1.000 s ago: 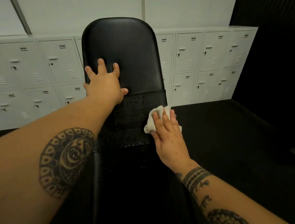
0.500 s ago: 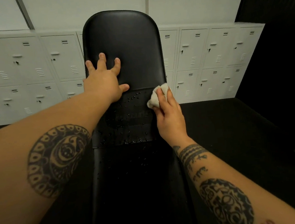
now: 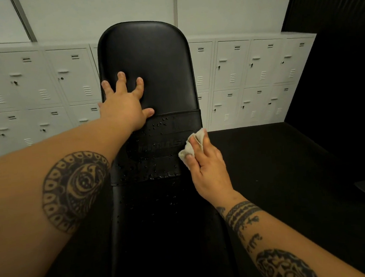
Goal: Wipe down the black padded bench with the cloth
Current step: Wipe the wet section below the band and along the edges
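White lockers (image 3: 249, 78) line the wall behind the bench (image 3: 144, 54). The bench, black and padded, runs away from the viewer, its far pad raised. The left hand (image 3: 124, 108) lies spread flat on the lower left of that pad. The right hand (image 3: 207, 164) grips the bunched cloth (image 3: 188, 152) and presses it to the bench's right edge, at the middle band. Droplets (image 3: 158, 175) dot the band left of the cloth.

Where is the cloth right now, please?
In the head view, the cloth sits right of centre, held by the right hand against the right edge of the black padded bench, beside the droplets.
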`<state>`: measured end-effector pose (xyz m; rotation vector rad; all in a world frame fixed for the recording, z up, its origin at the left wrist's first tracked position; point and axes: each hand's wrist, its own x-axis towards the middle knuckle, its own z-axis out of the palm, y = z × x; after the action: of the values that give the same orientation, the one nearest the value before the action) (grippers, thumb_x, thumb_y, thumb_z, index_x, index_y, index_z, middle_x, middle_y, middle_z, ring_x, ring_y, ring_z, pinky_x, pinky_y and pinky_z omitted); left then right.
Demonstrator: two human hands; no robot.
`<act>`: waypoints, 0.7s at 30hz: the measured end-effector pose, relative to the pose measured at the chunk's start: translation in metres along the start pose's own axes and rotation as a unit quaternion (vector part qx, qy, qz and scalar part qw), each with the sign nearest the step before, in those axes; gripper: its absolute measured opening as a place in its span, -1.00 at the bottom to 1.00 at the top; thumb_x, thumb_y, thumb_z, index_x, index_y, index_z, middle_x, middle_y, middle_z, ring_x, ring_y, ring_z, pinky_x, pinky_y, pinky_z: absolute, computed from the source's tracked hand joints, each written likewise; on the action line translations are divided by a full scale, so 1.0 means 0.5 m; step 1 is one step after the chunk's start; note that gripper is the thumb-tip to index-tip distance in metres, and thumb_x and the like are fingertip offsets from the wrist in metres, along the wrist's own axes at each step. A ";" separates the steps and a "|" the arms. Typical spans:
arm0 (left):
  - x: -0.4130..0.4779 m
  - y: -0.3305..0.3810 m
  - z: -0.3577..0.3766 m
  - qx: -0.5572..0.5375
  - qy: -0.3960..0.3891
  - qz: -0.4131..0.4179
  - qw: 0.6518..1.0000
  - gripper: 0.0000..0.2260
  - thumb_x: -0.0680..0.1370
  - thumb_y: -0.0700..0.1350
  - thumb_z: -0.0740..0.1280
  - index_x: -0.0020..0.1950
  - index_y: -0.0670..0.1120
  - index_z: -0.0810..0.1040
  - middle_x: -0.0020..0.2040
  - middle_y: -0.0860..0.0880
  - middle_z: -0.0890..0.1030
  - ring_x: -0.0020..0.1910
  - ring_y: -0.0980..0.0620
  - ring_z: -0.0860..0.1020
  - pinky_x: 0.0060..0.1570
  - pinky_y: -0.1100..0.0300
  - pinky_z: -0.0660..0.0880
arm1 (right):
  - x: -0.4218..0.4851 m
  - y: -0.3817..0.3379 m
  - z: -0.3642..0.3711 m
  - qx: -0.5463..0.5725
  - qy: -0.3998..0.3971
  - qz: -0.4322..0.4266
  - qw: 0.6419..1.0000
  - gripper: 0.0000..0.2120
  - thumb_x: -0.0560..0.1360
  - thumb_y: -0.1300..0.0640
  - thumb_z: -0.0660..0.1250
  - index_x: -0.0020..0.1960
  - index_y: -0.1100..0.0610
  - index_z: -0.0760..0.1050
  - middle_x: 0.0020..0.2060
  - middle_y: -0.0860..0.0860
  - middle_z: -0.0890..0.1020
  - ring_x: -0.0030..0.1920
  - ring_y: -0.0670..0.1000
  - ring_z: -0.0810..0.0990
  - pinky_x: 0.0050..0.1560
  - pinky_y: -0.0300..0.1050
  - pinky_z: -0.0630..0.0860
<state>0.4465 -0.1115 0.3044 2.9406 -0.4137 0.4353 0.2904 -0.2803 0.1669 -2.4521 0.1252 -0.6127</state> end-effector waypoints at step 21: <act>0.004 -0.004 0.008 0.006 0.007 0.004 1.000 -0.20 0.59 0.29 0.28 0.66 0.21 -0.15 0.67 -0.06 -0.24 0.62 -0.34 -0.20 0.44 -0.43 0.23 | 0.140 -0.025 -0.024 0.128 0.066 0.116 0.983 -0.35 0.64 -0.21 0.13 0.62 -0.10 -0.06 0.49 0.01 0.32 0.40 0.08 0.39 0.32 0.00 0.34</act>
<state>0.4499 -0.1109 0.3009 2.9472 -0.4233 0.4594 0.3467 -0.2923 0.2108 -2.1114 0.3577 -0.6448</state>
